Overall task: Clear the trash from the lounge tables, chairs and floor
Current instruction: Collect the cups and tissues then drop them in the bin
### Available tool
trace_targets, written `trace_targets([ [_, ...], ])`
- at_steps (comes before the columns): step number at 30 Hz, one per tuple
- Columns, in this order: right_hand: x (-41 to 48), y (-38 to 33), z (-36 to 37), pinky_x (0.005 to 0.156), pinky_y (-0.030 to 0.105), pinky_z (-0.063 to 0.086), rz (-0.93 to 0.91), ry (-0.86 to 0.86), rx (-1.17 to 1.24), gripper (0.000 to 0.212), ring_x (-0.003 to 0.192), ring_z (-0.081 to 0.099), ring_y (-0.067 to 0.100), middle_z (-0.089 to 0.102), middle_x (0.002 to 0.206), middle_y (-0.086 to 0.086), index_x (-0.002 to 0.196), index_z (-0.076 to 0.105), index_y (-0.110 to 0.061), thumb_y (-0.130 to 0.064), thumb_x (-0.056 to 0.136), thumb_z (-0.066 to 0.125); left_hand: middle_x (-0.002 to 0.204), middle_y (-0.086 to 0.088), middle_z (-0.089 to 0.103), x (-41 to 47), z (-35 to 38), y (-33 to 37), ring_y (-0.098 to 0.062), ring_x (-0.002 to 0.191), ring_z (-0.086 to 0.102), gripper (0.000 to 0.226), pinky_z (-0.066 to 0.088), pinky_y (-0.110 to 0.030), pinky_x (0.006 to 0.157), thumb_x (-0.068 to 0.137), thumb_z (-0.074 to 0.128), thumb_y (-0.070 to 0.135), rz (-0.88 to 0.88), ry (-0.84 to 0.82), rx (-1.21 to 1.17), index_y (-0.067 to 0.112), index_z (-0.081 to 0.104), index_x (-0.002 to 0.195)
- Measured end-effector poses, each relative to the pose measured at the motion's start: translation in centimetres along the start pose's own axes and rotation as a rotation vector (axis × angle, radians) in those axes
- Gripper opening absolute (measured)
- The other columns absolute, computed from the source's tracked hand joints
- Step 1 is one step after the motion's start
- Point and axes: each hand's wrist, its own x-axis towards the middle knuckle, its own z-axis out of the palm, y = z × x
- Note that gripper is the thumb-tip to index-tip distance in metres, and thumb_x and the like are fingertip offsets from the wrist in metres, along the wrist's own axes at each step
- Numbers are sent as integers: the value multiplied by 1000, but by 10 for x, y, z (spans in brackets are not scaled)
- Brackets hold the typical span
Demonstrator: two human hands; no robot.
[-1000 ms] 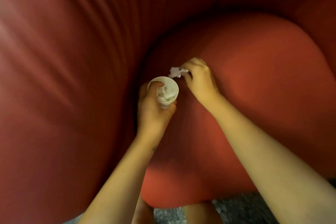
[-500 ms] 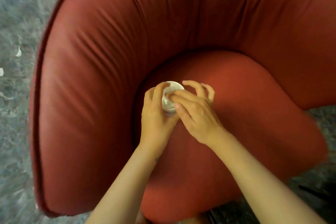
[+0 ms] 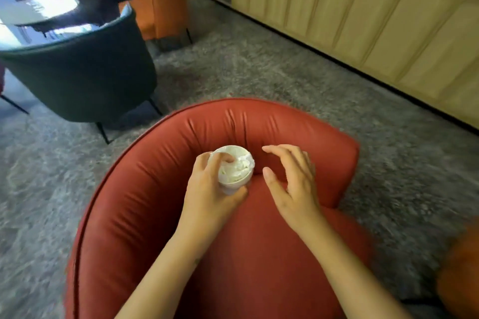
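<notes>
**Stuffed cup in the left grip, free hand just to its right**

The paper cup (image 3: 231,185), packed to the brim with crumpled white tissue (image 3: 233,169), stands nearly upright. Its long axis runs up toward the camera and its mouth opens upward. The left hand (image 3: 210,199) holds it from the left and below, its grip wrapped round the wall with one fingertip hooked over the rim.

The right hand (image 3: 293,184) hovers just beside the cup on its right, apart from it, its grip wide, fingers loosely spread and holding nothing. Both hands hang over the red armchair (image 3: 134,202), near where the seat meets the backrest.

The free right hand looks best placed to gather the next scrap and drop it in from above, though the cup seems almost full. Grey carpet (image 3: 259,72) surrounds the armchair, and a dark green chair (image 3: 85,77) stands well apart beyond it.
</notes>
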Motion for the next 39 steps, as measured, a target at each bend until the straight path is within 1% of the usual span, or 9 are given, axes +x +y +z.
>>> trace_targets([
  [4,-4,-24,-50,99,40,38,128,115,-74,42,112,52,21,57,117,2,121,55,-12,-33,85,49,107,4,50,18,-28,41,0,90,42,45,29,4,75,63,82,15,185,-99,-22,14,62,103],
  [10,-58,-65,-105,100,40,38,328,401,-194,35,115,49,14,55,120,-2,123,53,-17,-30,90,52,103,-1,51,18,-59,91,-9,91,44,45,25,5,75,58,85,7,496,-302,-85,9,63,98],
  [14,-128,-102,-133,101,34,36,470,538,-294,34,117,46,13,53,123,-5,126,50,-21,-31,93,51,103,-7,54,-7,-67,123,-15,91,46,48,28,-10,72,55,86,3,667,-444,-102,9,64,98],
  [19,-243,-160,-192,98,34,38,683,764,-456,33,115,50,18,56,122,2,123,54,-16,-29,92,54,107,-13,57,-71,-53,189,-27,99,53,48,28,-14,75,57,85,2,822,-645,-206,12,65,100],
  [24,-354,-229,-233,94,24,34,921,1000,-550,33,115,47,9,53,126,-6,123,51,-25,-39,93,48,115,-16,56,-160,-45,257,-30,106,53,48,32,-22,81,61,82,2,989,-830,-365,10,65,105],
  [27,-418,-278,-238,92,27,37,1014,1182,-617,29,111,49,11,55,119,-6,119,55,-25,-35,92,50,117,-16,56,-218,-51,288,-30,109,53,47,35,-25,82,64,81,0,1091,-949,-456,7,65,107],
  [31,-495,-350,-222,96,42,42,1121,1357,-700,26,110,51,17,58,113,-1,116,57,-19,-28,92,53,120,-16,53,-290,-71,312,-30,114,49,45,39,-35,87,68,79,4,1248,-1081,-542,6,63,110],
  [34,-543,-404,-196,95,44,41,1221,1453,-788,26,109,53,23,60,113,6,115,58,-12,-25,92,53,118,-18,55,-342,-93,313,-31,112,49,43,37,-30,85,69,80,6,1376,-1133,-613,4,64,108],
  [39,-599,-488,-134,90,38,42,1350,1553,-889,25,104,54,22,62,110,6,112,60,-10,-24,93,52,118,-15,56,-414,-134,288,-27,109,50,42,31,-19,82,69,80,9,1473,-1289,-690,6,63,107],
])
